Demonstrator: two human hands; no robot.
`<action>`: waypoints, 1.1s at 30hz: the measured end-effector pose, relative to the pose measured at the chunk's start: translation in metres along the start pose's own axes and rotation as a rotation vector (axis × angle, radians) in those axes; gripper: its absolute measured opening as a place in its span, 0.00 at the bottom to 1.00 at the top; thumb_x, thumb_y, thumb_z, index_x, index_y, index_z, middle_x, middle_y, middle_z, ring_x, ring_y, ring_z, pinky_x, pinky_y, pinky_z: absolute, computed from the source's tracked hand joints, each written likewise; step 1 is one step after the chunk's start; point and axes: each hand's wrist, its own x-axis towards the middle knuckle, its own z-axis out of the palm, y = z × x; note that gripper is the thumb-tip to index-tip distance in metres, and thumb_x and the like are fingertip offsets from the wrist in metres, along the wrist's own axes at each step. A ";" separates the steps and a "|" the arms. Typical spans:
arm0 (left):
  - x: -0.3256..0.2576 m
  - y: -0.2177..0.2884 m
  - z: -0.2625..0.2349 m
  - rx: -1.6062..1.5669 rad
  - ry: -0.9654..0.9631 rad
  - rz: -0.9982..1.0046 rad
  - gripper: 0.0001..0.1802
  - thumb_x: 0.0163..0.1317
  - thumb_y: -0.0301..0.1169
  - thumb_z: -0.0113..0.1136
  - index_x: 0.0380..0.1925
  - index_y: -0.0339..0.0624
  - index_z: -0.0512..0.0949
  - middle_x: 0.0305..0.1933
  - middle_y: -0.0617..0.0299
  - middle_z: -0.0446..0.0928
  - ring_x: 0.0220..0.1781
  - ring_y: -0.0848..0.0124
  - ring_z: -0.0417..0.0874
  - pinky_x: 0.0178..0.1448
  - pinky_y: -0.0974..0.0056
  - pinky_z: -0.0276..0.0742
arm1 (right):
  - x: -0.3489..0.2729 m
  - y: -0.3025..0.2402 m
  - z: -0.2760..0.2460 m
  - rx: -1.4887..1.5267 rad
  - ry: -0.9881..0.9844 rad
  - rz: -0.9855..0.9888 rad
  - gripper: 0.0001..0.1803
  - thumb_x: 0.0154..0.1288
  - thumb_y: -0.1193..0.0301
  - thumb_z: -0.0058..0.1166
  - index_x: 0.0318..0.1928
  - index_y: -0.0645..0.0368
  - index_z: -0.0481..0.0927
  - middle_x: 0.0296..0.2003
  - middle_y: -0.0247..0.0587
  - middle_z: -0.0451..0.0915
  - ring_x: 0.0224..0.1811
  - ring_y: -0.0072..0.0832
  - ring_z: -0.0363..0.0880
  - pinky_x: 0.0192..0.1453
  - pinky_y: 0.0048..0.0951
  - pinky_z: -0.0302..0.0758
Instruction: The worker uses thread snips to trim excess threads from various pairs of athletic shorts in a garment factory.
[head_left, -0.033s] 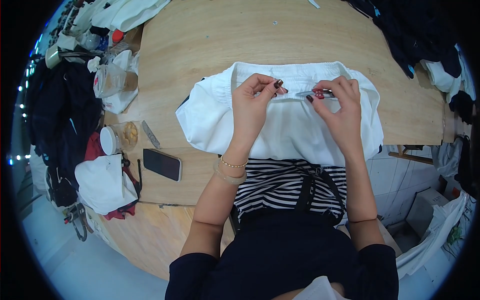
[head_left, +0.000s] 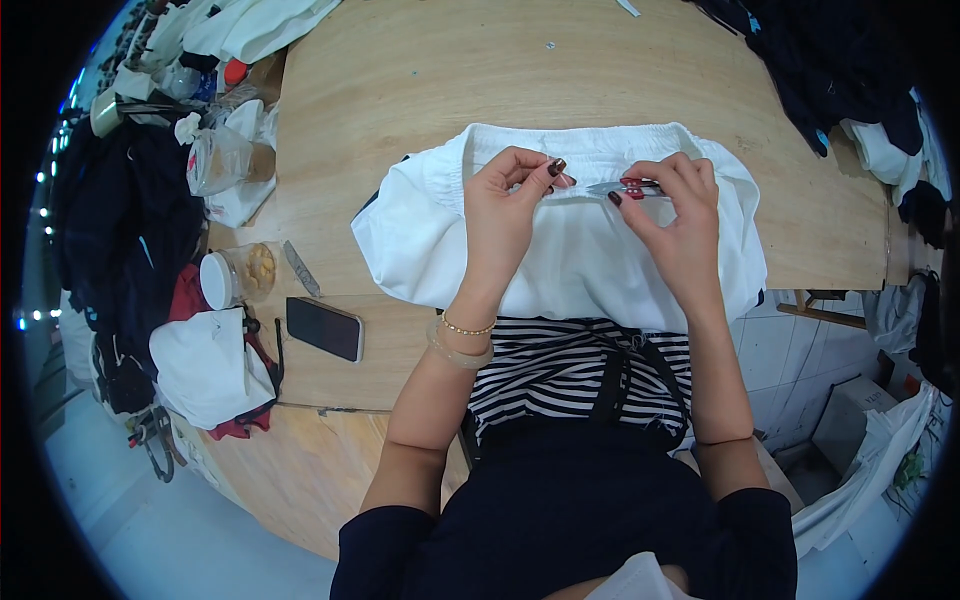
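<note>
White shorts (head_left: 590, 250) with a gathered elastic waistband (head_left: 510, 148) lie across the table edge and my lap. Over the waistband, my left hand (head_left: 508, 195) is closed in a pinch, thumb against index finger. What it pinches is too small to make out, perhaps a thread. In my right hand (head_left: 680, 205) is a pair of thread snips (head_left: 632, 187) with red on the handle. Their pointed blades face left, toward the left fingertips, just above the waistband.
A dark phone (head_left: 325, 329), a lidded clear jar (head_left: 240, 275) and a flat grey blade-shaped piece (head_left: 301, 268) lie left on the wooden table (head_left: 420, 70). Folded white cloth (head_left: 205, 365) and dark garments (head_left: 120, 220) pile at the left. More dark garments (head_left: 800, 60) hang far right.
My right hand has shifted slightly left with the thread snips, bringing the blades nearer the left fingertips. My left hand and the shorts stay as they were.
</note>
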 end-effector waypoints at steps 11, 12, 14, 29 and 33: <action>0.000 0.000 -0.002 -0.018 0.029 -0.013 0.05 0.65 0.26 0.57 0.34 0.35 0.78 0.32 0.60 0.83 0.35 0.78 0.80 0.41 0.75 0.72 | 0.001 -0.007 0.013 -0.051 0.021 0.006 0.11 0.47 0.69 0.66 0.34 0.54 0.81 0.29 0.30 0.73 0.39 0.31 0.66 0.47 0.32 0.60; 0.000 0.001 -0.002 -0.019 0.031 -0.016 0.05 0.65 0.26 0.57 0.34 0.35 0.78 0.32 0.60 0.83 0.34 0.79 0.80 0.41 0.76 0.72 | 0.001 -0.006 0.013 -0.031 0.022 0.010 0.11 0.47 0.70 0.66 0.33 0.54 0.81 0.29 0.30 0.73 0.39 0.31 0.66 0.47 0.32 0.61; 0.000 0.002 -0.001 -0.020 0.034 -0.018 0.05 0.65 0.26 0.57 0.33 0.35 0.78 0.32 0.60 0.83 0.34 0.79 0.80 0.40 0.76 0.71 | 0.002 -0.005 0.009 -0.011 0.022 0.013 0.11 0.47 0.70 0.66 0.33 0.54 0.81 0.29 0.30 0.73 0.38 0.31 0.66 0.46 0.32 0.61; 0.000 0.002 0.001 -0.027 0.043 -0.027 0.04 0.65 0.25 0.57 0.34 0.35 0.78 0.31 0.60 0.83 0.34 0.80 0.79 0.39 0.76 0.72 | 0.005 -0.011 0.018 -0.062 0.024 -0.018 0.10 0.46 0.70 0.65 0.31 0.54 0.80 0.28 0.29 0.73 0.37 0.31 0.66 0.43 0.32 0.60; 0.001 0.002 0.000 -0.027 0.048 -0.023 0.05 0.65 0.25 0.57 0.34 0.33 0.78 0.31 0.59 0.82 0.34 0.79 0.80 0.39 0.76 0.73 | 0.005 -0.013 0.019 -0.089 0.008 -0.019 0.10 0.46 0.69 0.65 0.31 0.54 0.80 0.28 0.29 0.73 0.37 0.32 0.66 0.43 0.33 0.60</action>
